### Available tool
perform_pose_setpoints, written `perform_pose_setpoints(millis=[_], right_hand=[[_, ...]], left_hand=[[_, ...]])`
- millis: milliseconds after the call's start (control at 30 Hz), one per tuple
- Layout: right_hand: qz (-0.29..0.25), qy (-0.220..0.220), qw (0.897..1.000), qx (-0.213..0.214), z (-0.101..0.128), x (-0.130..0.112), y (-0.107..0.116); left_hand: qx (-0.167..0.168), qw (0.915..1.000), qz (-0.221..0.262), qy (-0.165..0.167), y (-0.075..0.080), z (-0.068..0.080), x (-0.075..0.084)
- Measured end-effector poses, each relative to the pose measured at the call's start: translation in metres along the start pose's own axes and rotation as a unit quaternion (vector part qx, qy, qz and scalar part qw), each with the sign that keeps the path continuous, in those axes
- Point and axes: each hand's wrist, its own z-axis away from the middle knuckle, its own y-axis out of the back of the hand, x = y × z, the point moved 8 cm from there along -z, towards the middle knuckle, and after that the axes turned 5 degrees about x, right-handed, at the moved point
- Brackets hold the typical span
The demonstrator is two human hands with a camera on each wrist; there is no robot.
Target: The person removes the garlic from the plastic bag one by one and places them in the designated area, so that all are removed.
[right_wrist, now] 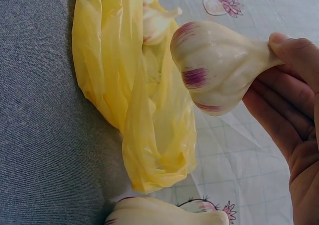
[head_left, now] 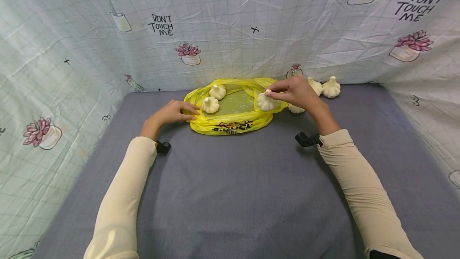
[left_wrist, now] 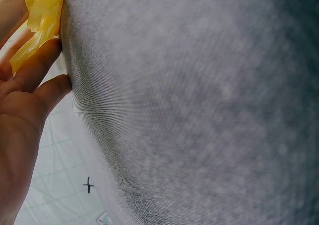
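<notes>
A yellow plastic bag (head_left: pixel 230 125) with dark print lies with its mouth spread wide. Two garlic bulbs (head_left: pixel 210 105) are inside it at the left. My right hand (head_left: pixel 295 91) pinches another garlic bulb (right_wrist: pixel 214 68) by its stem, holding it over the bag's right side. This bulb is cream with purple streaks in the right wrist view. At the bag's left rim, my left hand (head_left: pixel 173 112) holds the yellow plastic (left_wrist: pixel 44 16) between its fingers, with fingertips down at the grey cloth in the left wrist view.
To the right of the bag stand two garlic bulbs (head_left: pixel 331 87) by the back edge, and one more bulb (head_left: pixel 296 109) sits close beside the bag, partly hidden by the right hand. A printed curtain (head_left: pixel 230 23) hangs behind the grey table (head_left: pixel 230 187) and along its sides.
</notes>
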Motion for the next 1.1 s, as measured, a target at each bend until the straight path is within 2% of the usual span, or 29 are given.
perform_pose_setpoints(millis=[767, 1100], right_hand=[[0.001, 0.004, 1.000, 0.005, 0.006, 0.001, 0.004], [0.011, 0.005, 1.000, 0.006, 0.011, -0.001, 0.010]], left_hand=[[-0.001, 1.0000, 0.002, 0.003, 0.000, -0.001, 0.000], [-0.005, 1.0000, -0.002, -0.007, 0.000, 0.000, 0.000]])
